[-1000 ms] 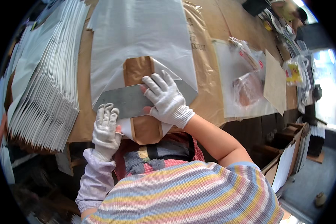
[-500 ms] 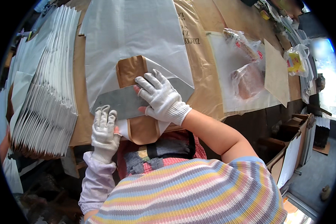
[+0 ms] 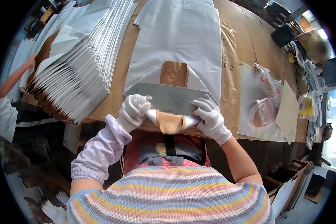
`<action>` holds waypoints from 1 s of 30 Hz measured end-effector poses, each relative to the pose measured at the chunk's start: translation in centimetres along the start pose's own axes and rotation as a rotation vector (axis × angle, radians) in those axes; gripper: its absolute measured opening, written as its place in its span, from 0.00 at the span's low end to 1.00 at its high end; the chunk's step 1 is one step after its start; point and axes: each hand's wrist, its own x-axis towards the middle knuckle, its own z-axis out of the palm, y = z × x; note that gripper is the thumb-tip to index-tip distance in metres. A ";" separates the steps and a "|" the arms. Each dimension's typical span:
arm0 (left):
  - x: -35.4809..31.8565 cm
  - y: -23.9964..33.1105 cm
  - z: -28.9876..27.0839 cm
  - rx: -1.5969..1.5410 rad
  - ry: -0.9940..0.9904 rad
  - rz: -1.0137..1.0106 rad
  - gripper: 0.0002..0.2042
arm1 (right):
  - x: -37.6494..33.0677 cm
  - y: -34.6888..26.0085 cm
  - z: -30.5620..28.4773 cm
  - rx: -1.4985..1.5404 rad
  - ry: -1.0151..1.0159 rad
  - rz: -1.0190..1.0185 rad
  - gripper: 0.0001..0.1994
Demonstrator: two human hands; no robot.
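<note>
Brown tabletop, white sack partly hidden under metal plate

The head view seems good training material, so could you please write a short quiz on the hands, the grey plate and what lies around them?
1. True or false: the left hand and right hand both wear white gloves.
2. Which forearm wears the pale sleeve: A) left, B) right, or C) both?
3. Fill in: the pleated white stack is to the ___ of the grey plate.

Key: 1 true; 2 A; 3 left.
</note>
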 end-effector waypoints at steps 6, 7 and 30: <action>2.9 4.7 -0.5 0.182 -0.023 -0.560 0.14 | -0.4 -0.8 1.5 -0.090 0.021 0.441 0.16; 4.3 5.3 -1.1 0.260 -0.099 -0.648 0.20 | 0.2 -1.3 1.4 -0.144 0.052 0.460 0.17; 6.7 6.0 0.3 0.277 -0.404 0.072 0.45 | 5.8 -2.2 1.4 -0.146 -0.422 0.009 0.39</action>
